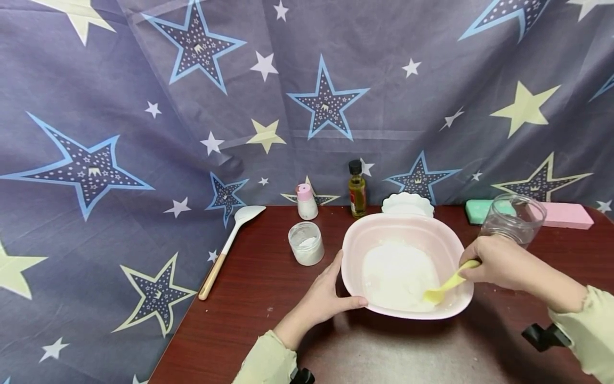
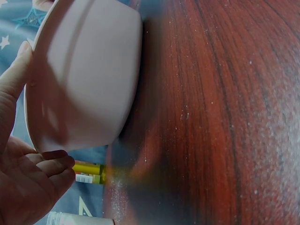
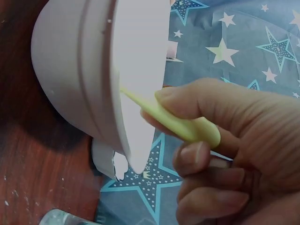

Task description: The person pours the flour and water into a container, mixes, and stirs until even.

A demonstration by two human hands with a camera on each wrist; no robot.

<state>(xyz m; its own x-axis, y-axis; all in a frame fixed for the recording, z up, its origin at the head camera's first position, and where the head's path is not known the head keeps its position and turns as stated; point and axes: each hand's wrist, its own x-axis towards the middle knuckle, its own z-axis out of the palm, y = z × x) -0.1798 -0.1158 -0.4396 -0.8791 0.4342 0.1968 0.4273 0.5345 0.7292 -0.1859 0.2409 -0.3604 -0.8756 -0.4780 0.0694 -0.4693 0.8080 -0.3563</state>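
Flour (image 1: 398,274) is sitting unmixed in the pink bowl (image 1: 355,250); right hand (image 1: 499,262) is pinching the yellow spoon (image 1: 443,289) at 4 o'clock, left hand (image 1: 326,298) is gripping the rim at 8 o'clock.

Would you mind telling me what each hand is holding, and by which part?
The right hand pinches a yellow spoon by its handle end; the left hand grips the pink bowl at its rim.
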